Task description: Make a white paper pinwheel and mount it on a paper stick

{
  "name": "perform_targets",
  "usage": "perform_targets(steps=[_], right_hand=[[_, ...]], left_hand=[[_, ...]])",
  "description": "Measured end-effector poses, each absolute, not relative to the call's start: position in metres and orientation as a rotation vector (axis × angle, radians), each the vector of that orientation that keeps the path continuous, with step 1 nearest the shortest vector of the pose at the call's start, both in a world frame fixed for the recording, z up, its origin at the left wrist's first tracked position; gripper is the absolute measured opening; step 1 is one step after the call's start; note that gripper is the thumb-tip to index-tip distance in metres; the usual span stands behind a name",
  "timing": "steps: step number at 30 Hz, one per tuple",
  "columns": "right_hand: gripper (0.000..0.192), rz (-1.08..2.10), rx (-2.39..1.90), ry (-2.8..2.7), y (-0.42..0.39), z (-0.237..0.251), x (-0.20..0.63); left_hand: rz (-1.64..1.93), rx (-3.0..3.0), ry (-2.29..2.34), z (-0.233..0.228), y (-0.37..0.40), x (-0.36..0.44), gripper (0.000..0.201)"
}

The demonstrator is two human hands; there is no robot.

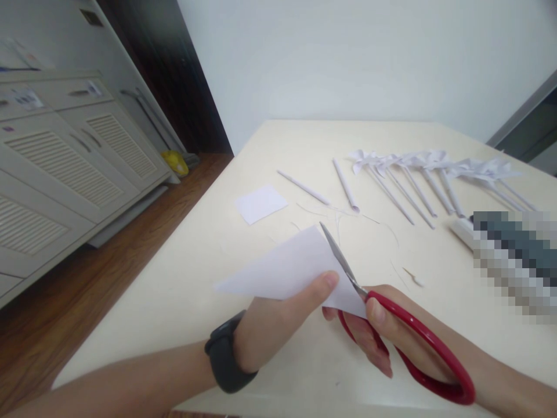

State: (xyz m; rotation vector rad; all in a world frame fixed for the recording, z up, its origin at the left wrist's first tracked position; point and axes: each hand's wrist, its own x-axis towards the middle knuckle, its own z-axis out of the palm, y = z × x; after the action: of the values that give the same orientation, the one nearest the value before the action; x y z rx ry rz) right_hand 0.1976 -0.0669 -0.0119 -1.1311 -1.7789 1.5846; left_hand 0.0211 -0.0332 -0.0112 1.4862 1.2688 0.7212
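My left hand (282,316), with a black watch on the wrist, pinches a folded white paper triangle (291,264) held above the cream table (183,278). My right hand (383,331) grips red-handled scissors (409,342). The blades (339,258) run along the triangle's right edge, pointing away from me.
A small white paper square (260,203) lies further back on the table. Two rolled paper sticks (346,184) and a row of several white paper pinwheels (418,165) lie beyond it. Thin paper trimmings are scattered nearby. A pixelated patch (513,255) is at the right. Cabinets (56,157) stand left.
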Motion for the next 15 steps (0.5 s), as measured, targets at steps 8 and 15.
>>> perform_targets(steps=[8, 15], right_hand=[[0.053, 1.636, -1.165, -1.759, -0.069, -0.022, 0.198], [0.05, 1.67, -1.215, -1.703, -0.069, -0.025, 0.2]], left_hand=[[0.716, 1.491, 1.284, -0.011, -0.032, 0.02, 0.024], [0.79, 1.504, 1.231, -0.013, -0.032, 0.019, 0.022]])
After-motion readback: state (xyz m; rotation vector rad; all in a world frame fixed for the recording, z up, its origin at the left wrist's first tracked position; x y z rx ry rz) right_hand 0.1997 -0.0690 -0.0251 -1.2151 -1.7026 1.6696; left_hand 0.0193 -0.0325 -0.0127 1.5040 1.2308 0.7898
